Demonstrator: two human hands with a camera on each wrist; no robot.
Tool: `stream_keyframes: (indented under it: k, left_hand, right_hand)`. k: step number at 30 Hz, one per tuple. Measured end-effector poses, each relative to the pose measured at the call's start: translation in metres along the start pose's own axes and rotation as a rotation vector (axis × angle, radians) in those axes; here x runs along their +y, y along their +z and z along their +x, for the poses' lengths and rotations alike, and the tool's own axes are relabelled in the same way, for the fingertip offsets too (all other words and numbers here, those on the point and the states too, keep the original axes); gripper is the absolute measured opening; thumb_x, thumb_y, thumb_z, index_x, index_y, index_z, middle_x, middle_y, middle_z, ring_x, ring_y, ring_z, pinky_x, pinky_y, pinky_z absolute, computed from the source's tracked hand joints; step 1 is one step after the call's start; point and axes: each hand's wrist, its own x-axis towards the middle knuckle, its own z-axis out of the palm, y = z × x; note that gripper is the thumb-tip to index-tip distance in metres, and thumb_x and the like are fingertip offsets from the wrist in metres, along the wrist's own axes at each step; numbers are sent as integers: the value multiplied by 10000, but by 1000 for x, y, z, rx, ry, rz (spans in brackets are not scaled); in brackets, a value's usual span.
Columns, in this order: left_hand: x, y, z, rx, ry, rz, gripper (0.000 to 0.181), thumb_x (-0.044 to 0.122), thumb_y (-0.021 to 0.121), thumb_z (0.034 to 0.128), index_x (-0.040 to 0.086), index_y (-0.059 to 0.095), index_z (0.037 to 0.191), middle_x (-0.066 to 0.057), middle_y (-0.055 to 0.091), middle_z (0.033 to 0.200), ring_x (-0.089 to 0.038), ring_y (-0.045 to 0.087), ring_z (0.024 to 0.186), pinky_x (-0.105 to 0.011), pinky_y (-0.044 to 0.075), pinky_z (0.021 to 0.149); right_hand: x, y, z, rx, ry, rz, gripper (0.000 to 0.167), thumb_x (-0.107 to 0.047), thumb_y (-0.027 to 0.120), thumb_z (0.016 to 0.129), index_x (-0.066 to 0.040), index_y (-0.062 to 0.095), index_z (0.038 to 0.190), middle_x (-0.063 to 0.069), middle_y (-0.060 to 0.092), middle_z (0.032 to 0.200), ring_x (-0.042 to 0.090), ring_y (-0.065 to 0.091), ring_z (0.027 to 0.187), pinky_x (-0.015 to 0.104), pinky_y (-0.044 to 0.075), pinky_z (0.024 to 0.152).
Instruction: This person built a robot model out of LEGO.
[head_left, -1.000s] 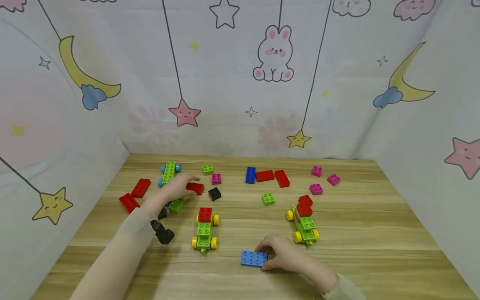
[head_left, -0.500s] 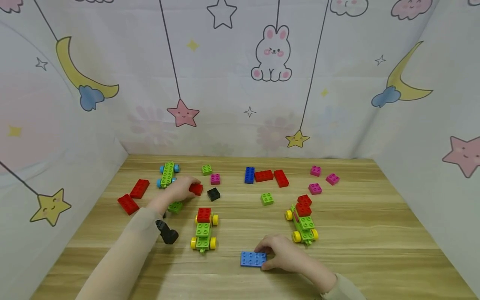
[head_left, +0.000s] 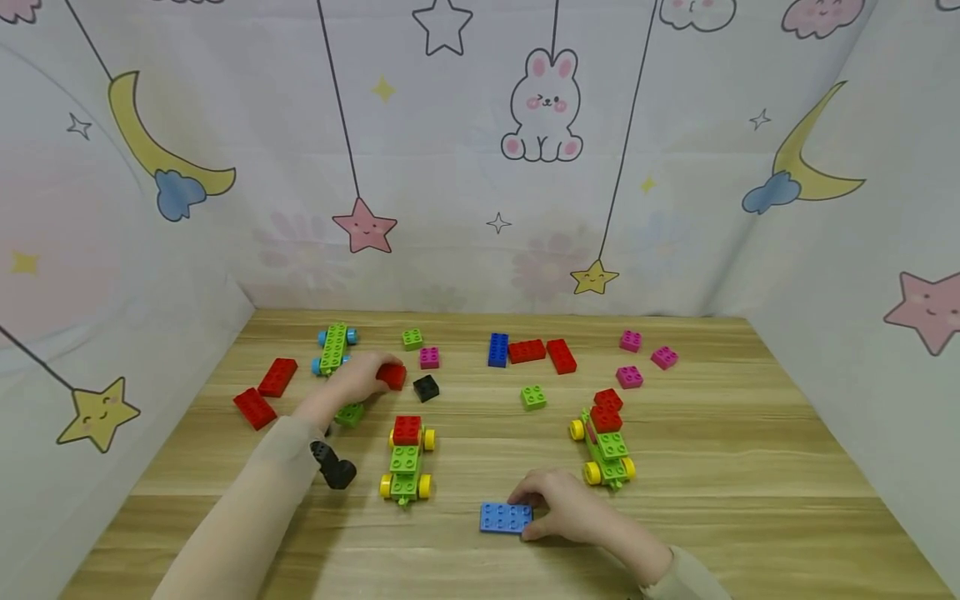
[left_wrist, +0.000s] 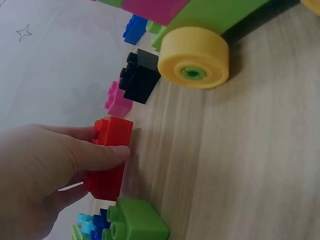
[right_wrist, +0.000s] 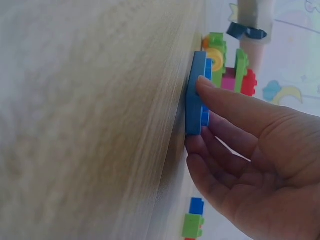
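In the head view my left hand [head_left: 356, 382] pinches a red toy building brick [head_left: 392, 376] at the table's back left. The left wrist view shows the thumb across one long side of that red brick [left_wrist: 115, 132] and the fingers on the other. Near the front, my right hand [head_left: 562, 506] grips the right end of a flat blue building brick [head_left: 499, 517]. Up close in the right wrist view, the thumb lies over the blue brick's [right_wrist: 195, 95] edge, with curled fingers at its end. That blue brick lies flat on the table, studs up.
Two green brick cars with yellow wheels [head_left: 407, 467] [head_left: 606, 448] stand mid-table. A green base with blue wheels [head_left: 334, 348] is behind the left forearm. A black brick [head_left: 426, 387] sits right of the left hand. Loose red, pink, green and blue bricks lie along the back.
My left hand has shifted slightly right, its fingers closing round the red brick. The right hand stays on the blue brick. The head view has moved a little.
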Motion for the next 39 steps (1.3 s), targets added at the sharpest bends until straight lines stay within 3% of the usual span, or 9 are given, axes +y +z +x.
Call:
stream_keyframes:
  k: [6, 12, 18, 22, 25, 31, 39]
  left_hand:
    - [7, -8, -6, 60, -2, -45, 466, 40, 677, 882, -13, 570, 1331, -231, 616, 1271, -387, 588, 1143, -514, 497, 950]
    - [21, -19, -13, 147, 54, -61, 459, 68, 728, 867, -25, 598, 1296, -232, 629, 1252, -383, 603, 1119, -508, 518, 930]
    - [46, -32, -26, 210, 109, -51, 446, 130, 748, 862, -5, 620, 1267, -207, 651, 1202, -344, 622, 1050, -465, 552, 856]
    - [69, -40, -39, 235, 156, -36, 451, 158, 754, 860, 15, 628, 1269, -197, 641, 1223, -353, 606, 1093, -466, 550, 880]
    - [86, -42, -50, 219, 194, -30, 464, 196, 760, 858, 36, 632, 1275, -183, 630, 1247, -350, 592, 1123, -460, 554, 886]
    - [119, -38, -69, 130, 272, -22, 471, 227, 762, 857, 68, 636, 1281, -144, 637, 1258, -322, 591, 1151, -437, 562, 896]
    - [148, -12, -85, 44, 406, -11, 425, 252, 766, 855, 115, 665, 1244, -60, 663, 1201, -236, 604, 1121, -389, 548, 918]
  right_hand:
    - [-2, -1, -1, -1, -7, 7, 322, -188, 827, 778, -137, 728, 1081, -75, 690, 1030, 58, 615, 943, 272, 527, 848]
    - [-2, -1, -1, -4, -4, 12, 322, -186, 828, 776, -137, 728, 1078, -69, 688, 1031, 75, 622, 951, 278, 529, 850]
    - [-2, -1, -1, -8, 14, 16, 325, -184, 826, 776, -142, 729, 1084, -84, 681, 1026, 58, 612, 945, 283, 530, 853]
    - [0, -1, -1, -3, -1, 12, 323, -186, 829, 775, -137, 733, 1079, -90, 676, 1015, 47, 605, 936, 269, 524, 849]
    - [1, 0, -1, 2, -15, 8, 322, -188, 832, 770, -133, 736, 1073, -92, 674, 1005, 42, 603, 928, 263, 523, 846]
    - [1, 0, 0, 2, -12, 6, 325, -192, 833, 768, -135, 737, 1073, -93, 676, 1009, 40, 606, 932, 265, 524, 845]
    - [-2, -1, -1, 0, -22, 2, 328, -197, 834, 769, -133, 737, 1075, -72, 688, 1024, 69, 622, 949, 284, 526, 857]
